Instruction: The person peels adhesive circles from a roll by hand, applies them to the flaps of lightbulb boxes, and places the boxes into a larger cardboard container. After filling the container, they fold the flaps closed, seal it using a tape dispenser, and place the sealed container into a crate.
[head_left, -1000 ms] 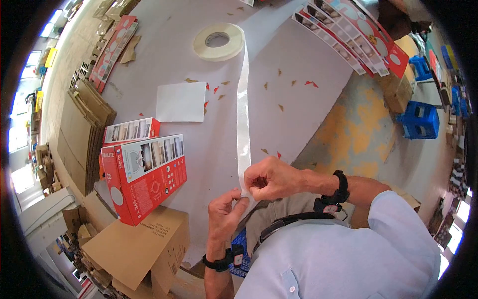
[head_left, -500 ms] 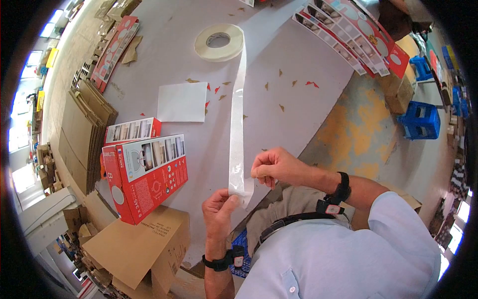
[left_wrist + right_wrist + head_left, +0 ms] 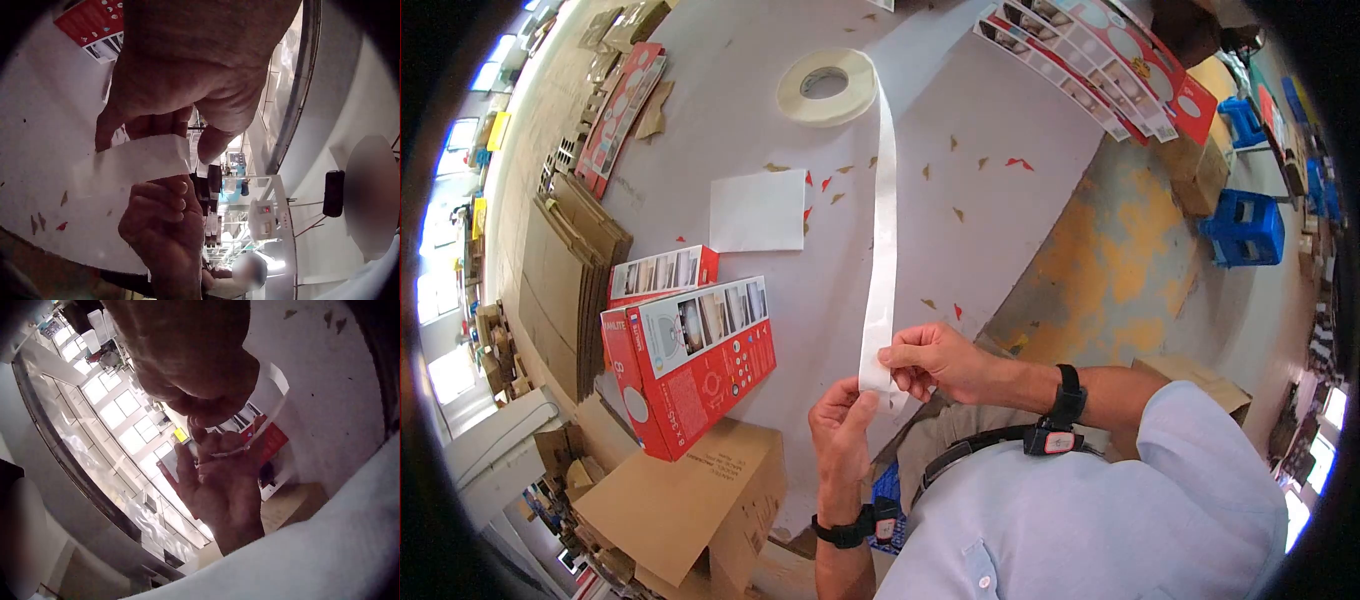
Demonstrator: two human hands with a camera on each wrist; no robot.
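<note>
A glossy white strip (image 3: 883, 230) runs toward the person across the table from a roll (image 3: 856, 98) lying flat at the far side. Near its loose end, the left hand (image 3: 840, 425) pinches the strip between thumb and fingers. Just above and to the right, the right hand (image 3: 945, 362) has its thumb on the strip's right edge, with the other fingers curled beneath. In the left wrist view, the strip (image 3: 147, 161) stretches under the left hand, and the right hand (image 3: 164, 228) is close below it. The right fingertips are partly hidden in the right wrist view.
Red printed boxes (image 3: 700, 375) stand left of the strip, beside a white card (image 3: 757, 212). An open cardboard box (image 3: 685, 490) is nearer the body. Flattened cardboard (image 3: 560, 290) leans at left; red printed cartons (image 3: 1115, 75) lie at far right. Small scraps dot the table.
The right hand first drew away rightward from the strip, then came back to its edge. The left hand kept its pinch. A clear glossy stretch near the loose end now looks whiter.
</note>
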